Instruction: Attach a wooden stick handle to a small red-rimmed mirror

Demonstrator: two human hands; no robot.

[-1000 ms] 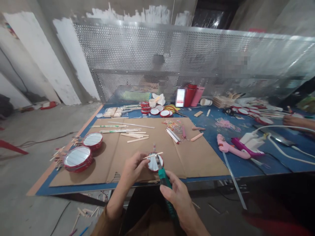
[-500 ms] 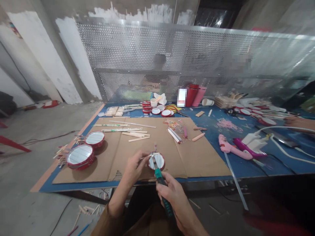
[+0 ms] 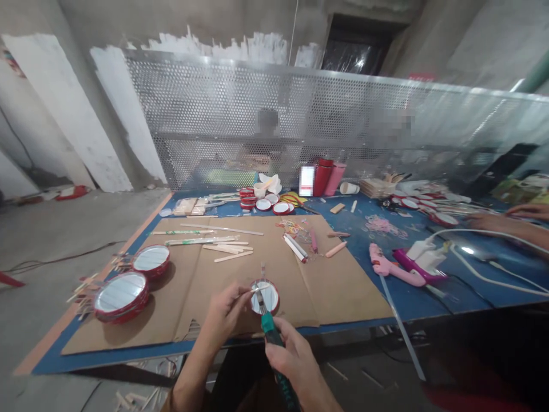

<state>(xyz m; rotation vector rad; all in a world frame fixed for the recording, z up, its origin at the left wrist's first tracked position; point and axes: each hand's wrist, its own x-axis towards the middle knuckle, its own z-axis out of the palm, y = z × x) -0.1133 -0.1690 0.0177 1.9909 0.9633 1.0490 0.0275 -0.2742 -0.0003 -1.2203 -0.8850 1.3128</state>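
My left hand (image 3: 223, 309) pinches a thin pale stick (image 3: 266, 286), held out over a small round red-rimmed drum (image 3: 271, 297) with a white face. My right hand (image 3: 294, 352) is wrapped round the green-and-black handles of metal-tipped pliers (image 3: 266, 321). Their jaws meet the stick close to my left fingertips, above the drum; whether they bite into it I cannot tell. A short clear strip sticks out from the drum's far side. Beneath all this lies a sheet of cardboard (image 3: 291, 315).
Stacked red drums (image 3: 120, 297) with sticks stand at the left. Several craft sticks (image 3: 234, 252) and pens (image 3: 295, 249) lie on the cardboard. To the right are a pink glue gun (image 3: 397, 269), white cables and a co-worker's hand (image 3: 493, 223). A perforated metal screen (image 3: 223, 103) closes the back.
My view has shifted, so the bench appears slightly lower and further left. Both hands keep their hold on the stick and the pliers over the drum.
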